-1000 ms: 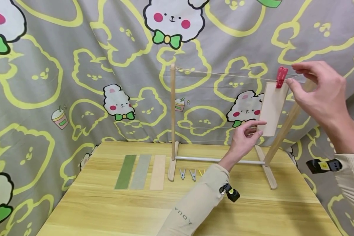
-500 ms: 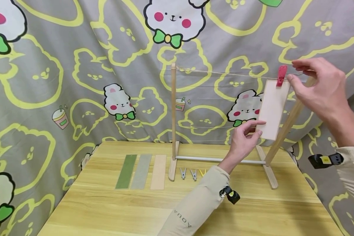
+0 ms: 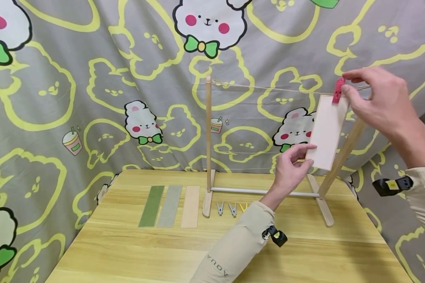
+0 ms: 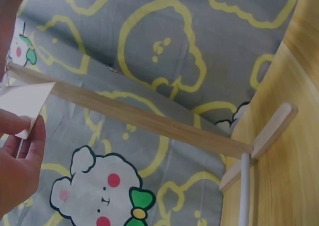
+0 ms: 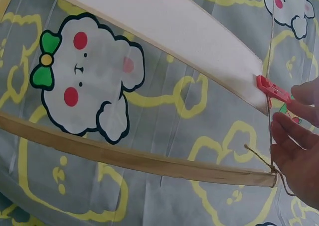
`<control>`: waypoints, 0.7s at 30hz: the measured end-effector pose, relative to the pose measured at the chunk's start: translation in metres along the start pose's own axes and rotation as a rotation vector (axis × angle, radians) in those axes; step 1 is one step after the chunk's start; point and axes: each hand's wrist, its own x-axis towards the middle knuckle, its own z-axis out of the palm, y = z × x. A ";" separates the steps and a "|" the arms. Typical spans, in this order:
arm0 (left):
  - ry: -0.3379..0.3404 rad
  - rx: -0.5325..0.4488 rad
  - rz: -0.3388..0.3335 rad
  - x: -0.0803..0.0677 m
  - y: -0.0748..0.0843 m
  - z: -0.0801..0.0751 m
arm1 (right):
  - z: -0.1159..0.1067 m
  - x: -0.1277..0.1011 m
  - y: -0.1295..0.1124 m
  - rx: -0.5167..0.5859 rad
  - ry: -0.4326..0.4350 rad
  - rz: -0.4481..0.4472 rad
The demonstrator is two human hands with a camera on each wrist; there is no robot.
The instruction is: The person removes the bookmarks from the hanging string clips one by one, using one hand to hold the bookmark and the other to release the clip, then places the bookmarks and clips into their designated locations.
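Note:
A pale rectangular card (image 3: 326, 133) hangs from the string (image 3: 269, 88) near its right end, under a red clothespin (image 3: 337, 94). My left hand (image 3: 291, 167) pinches the card's lower left edge; in the left wrist view the thumb lies on the face of the card (image 4: 25, 100) and fingers show behind it. Up at the string, my right hand (image 3: 386, 96) pinches the handle end of the clothespin between thumb and forefinger. The right wrist view has the red clothespin (image 5: 274, 89) biting over the card's top edge, with the other fingers beside the string.
Wooden posts (image 3: 208, 133) carry the string, joined low down by a white rod (image 3: 241, 191). Left of the stand lie green (image 3: 151, 206), grey (image 3: 169, 206) and beige (image 3: 190, 206) cards. Grey clothespins (image 3: 220, 208) and a yellow one (image 3: 243, 207) lie near the left forearm.
My right hand has moved left from beside the clothespin onto its handles. The clothespin and card have turned, and the card's lower end sits slightly lower. My left hand keeps its pinch.

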 end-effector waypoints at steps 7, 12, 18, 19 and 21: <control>0.006 -0.006 -0.003 -0.002 -0.001 -0.001 | -0.002 0.006 0.001 0.023 -0.068 0.048; 0.008 -0.010 0.018 -0.003 0.000 -0.003 | -0.002 0.011 0.001 0.012 -0.094 0.049; 0.009 -0.004 0.028 -0.003 0.001 -0.005 | -0.006 0.017 0.002 -0.014 -0.164 0.088; 0.009 -0.002 0.029 -0.003 0.001 -0.005 | -0.007 0.018 0.002 -0.020 -0.176 0.094; 0.008 0.002 0.031 -0.004 0.002 -0.005 | -0.008 0.019 0.001 -0.030 -0.197 0.099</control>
